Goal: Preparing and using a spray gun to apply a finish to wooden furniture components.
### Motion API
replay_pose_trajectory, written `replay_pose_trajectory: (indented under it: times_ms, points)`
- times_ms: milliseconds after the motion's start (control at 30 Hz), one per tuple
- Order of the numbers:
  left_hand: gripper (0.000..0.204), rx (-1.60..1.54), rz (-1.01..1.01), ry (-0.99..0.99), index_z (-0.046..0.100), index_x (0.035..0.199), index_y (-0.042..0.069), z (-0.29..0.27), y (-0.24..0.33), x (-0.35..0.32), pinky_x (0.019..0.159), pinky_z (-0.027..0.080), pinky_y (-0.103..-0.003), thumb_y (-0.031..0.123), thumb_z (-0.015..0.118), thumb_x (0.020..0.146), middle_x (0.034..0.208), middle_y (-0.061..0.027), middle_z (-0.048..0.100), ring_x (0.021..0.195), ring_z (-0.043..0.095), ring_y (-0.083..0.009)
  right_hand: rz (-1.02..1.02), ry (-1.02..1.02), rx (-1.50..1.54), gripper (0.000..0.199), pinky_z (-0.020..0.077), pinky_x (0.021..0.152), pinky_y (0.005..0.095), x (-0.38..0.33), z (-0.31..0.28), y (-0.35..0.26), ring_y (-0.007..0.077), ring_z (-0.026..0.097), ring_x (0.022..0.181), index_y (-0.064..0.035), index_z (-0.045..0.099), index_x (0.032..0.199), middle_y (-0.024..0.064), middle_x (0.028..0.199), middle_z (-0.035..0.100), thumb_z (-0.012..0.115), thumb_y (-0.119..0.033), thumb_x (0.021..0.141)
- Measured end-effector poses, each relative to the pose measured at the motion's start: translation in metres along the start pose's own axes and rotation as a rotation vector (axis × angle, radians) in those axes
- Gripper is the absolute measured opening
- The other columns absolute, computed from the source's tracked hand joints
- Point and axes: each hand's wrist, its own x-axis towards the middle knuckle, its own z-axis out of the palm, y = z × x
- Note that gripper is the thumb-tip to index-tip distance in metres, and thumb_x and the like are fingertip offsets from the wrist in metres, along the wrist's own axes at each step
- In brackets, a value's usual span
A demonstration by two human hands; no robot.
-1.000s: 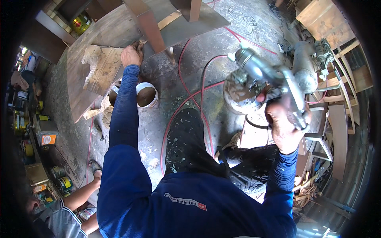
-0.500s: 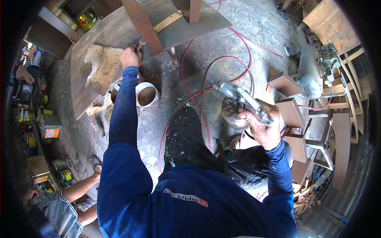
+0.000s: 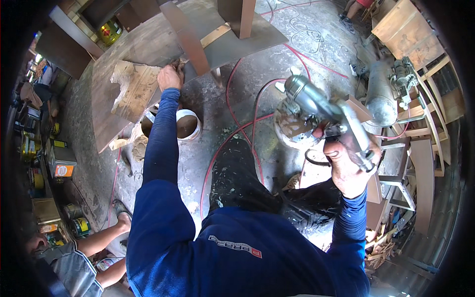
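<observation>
My right hand [image 3: 349,166] is wrapped round the grip of a metal spray gun [image 3: 319,101], raised at the right in front of my knee. A paint-smeared round cup [image 3: 292,123] hangs under the gun's body. Far ahead at the left, my left hand [image 3: 170,78] reaches to a large brown board [image 3: 143,47]. Its fingers are curled in beside the foot of an upright brown panel [image 3: 190,44]; what they grip is hidden. A torn piece of cardboard [image 3: 136,91] lies on the board, close to that hand. Below it stands a white bucket [image 3: 189,123] with brown liquid inside.
Red hose [image 3: 232,127] loops over the concrete floor ahead of me. A metal tank [image 3: 381,94] and brown wooden frames [image 3: 423,183] stand at the right. Another person's leg [image 3: 106,235] and several cans [image 3: 62,161] are at the left.
The spray gun has come up nearer to me and a little to the right, and its body is tilted differently. My left hand stays by the panel; the whole view has shifted slightly.
</observation>
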Motion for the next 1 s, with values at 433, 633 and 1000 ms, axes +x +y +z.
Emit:
replay_pose_trajectory:
  times_ms: [433, 633, 1000]
  points:
    - [0.026, 0.013, -0.010, 0.070, 0.079, 0.099, 0.014, 0.018, -0.031, 0.002, 0.078, 0.055, -0.050, 0.036, 0.068, 0.088, 0.091, -0.0200, 0.072, 0.084, 0.070, -0.0403, 0.209, 0.096, -0.155, 0.045, 0.0497, 0.062, 0.0313, -0.009, 0.011, 0.028, 0.0184, 0.062, 0.062, 0.0059, 0.067, 0.098, 0.0103, 0.071, 0.065, 0.088, -0.028, 0.078]
    - [0.029, -0.085, 0.083, 0.099, 0.077, 0.106, 0.014, 0.010, 0.009, 0.000, 0.080, 0.055, -0.048, 0.034, 0.068, 0.088, 0.093, -0.0189, 0.073, 0.088, 0.070, -0.0390, 0.041, 0.489, -0.251, 0.036, 0.0383, 0.051, 0.0276, 0.049, -0.003, 0.038, 0.0073, 0.046, 0.056, 0.0027, 0.066, 0.074, -0.0002, 0.060, 0.055, 0.084, -0.026, 0.085]
    - [0.028, 0.001, -0.029, -0.040, 0.076, 0.112, 0.013, -0.011, 0.018, -0.001, 0.084, 0.054, -0.045, 0.026, 0.067, 0.089, 0.105, -0.0166, 0.073, 0.095, 0.070, -0.0370, 0.044, 0.499, -0.410, 0.034, 0.0456, 0.055, 0.0285, 0.049, 0.014, 0.062, 0.0142, 0.055, 0.054, 0.0031, 0.068, 0.079, 0.0065, 0.066, 0.065, 0.087, -0.025, 0.079]
